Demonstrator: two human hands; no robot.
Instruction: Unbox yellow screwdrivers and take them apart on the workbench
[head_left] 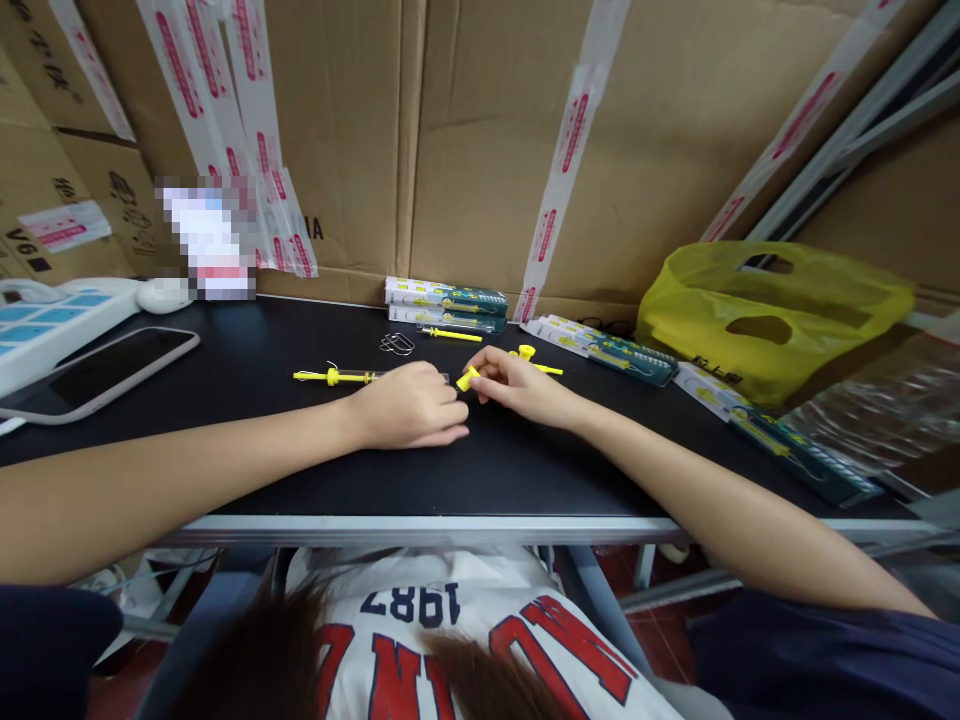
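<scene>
My left hand (412,408) is closed around a slim clear tube with a yellow rod (337,377), which lies level just above the black table. The rod's yellow end and a thin bent wire stick out to the left; the middle is hidden under my fingers. Close to the tube's right end, my right hand (517,385) pinches a small yellow cap-like piece (466,379) between thumb and fingers. Just behind that hand lie other yellow parts (527,352), one with a round flared top, partly covered by it.
Behind my hands are bent metal wires (397,344), another yellow-rod tube (454,334) and stacked printed boxes (446,300). More boxes (600,348) lie rightward beside a yellow plastic bag (750,310). A phone (105,370) and power strip (60,325) sit left; cardboard (480,150) rises behind.
</scene>
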